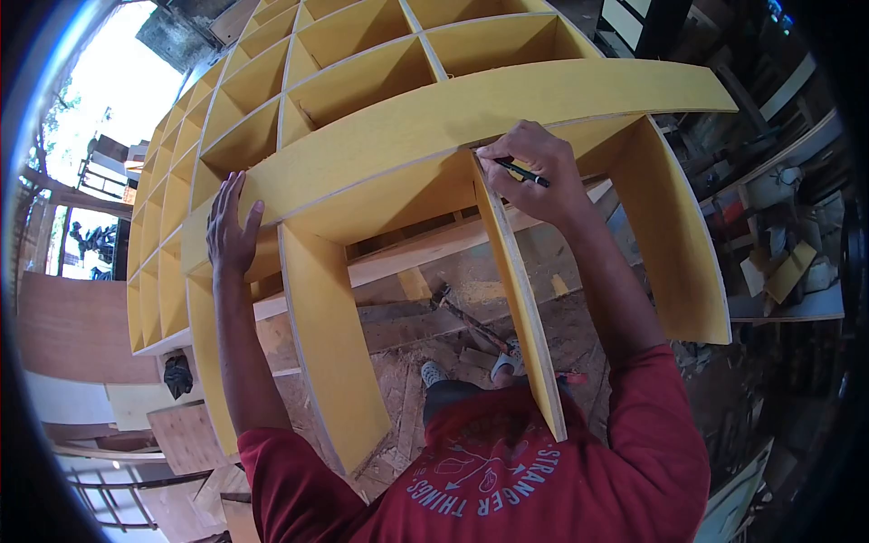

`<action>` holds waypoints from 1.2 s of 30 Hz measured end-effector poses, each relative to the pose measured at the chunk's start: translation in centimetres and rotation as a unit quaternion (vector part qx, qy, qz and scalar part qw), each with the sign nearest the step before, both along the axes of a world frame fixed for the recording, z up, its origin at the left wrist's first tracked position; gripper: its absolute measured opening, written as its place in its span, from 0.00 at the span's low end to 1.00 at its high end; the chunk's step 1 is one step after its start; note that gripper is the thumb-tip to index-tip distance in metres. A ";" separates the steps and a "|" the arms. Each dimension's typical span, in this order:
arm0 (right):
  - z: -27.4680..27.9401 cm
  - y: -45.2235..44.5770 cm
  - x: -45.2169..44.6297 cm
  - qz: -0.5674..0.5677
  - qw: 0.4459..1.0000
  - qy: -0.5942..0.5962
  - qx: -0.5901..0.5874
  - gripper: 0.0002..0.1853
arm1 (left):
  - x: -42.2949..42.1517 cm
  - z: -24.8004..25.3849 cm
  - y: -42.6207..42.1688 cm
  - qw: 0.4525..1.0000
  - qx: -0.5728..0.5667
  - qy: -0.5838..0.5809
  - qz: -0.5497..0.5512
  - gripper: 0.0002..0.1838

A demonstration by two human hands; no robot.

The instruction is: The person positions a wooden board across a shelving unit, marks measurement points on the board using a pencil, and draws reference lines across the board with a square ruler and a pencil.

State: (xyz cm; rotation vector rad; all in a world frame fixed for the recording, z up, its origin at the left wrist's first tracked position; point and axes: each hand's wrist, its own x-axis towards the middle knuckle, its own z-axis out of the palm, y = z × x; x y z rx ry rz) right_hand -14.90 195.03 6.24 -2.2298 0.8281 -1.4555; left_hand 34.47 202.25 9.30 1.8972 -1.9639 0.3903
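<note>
A long yellow board (pixel 398 122) lies across the yellow shelf-like frame (pixel 358 41). My left hand (pixel 233 231) rests with fingers stretched out on the board's left part. My right hand (pixel 534 167) is closed around a black pen (pixel 522 171), at the board's near edge where an upright yellow divider panel (pixel 511 271) meets it. The pen's tip is hidden by my fingers. Another divider panel (pixel 330 335) projects toward me on the left, and a wider end panel (pixel 674 226) stands on the right.
A hammer (pixel 471 321) lies on the dusty floor below the frame, near my feet. Sheets of wood (pixel 72 326) lean at the left, beside a black bag (pixel 177 375). Wood offcuts (pixel 789 271) are piled on the right.
</note>
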 end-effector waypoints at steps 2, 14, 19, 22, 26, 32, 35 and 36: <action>0.0 0.0 0.0 -0.001 1.000 -0.002 0.001 0.10 | 0.0 0.0 0.0 1.000 -0.002 0.003 -0.004 0.33; 0.0 0.1 0.0 0.011 1.000 -0.023 -0.005 0.08 | 0.1 -0.1 -0.1 1.000 -0.001 0.002 -0.005 0.34; -0.7 -0.4 0.0 0.015 0.999 -0.038 -0.017 0.09 | 0.0 -0.1 -0.1 1.000 0.007 -0.003 0.004 0.33; -0.4 -0.3 -0.1 0.015 0.999 -0.029 -0.004 0.08 | 0.0 0.0 0.1 1.000 0.011 -0.002 0.005 0.33; 0.1 0.5 -0.9 0.029 0.992 -0.117 0.031 0.06 | 0.5 -0.2 -0.1 1.000 0.006 0.001 -0.009 0.33; 3.5 2.0 -11.3 -0.186 0.972 -0.124 -0.069 0.07 | 0.4 -0.2 -0.1 1.000 0.021 0.000 -0.003 0.34; 6.0 3.0 -15.3 -0.290 0.947 -0.116 -0.070 0.06 | 0.4 -0.2 -0.1 1.000 0.023 0.000 -0.001 0.34; 7.6 3.4 -15.9 -0.287 0.950 -0.092 -0.086 0.06 | 0.4 -0.2 -0.1 1.000 0.024 0.000 0.001 0.34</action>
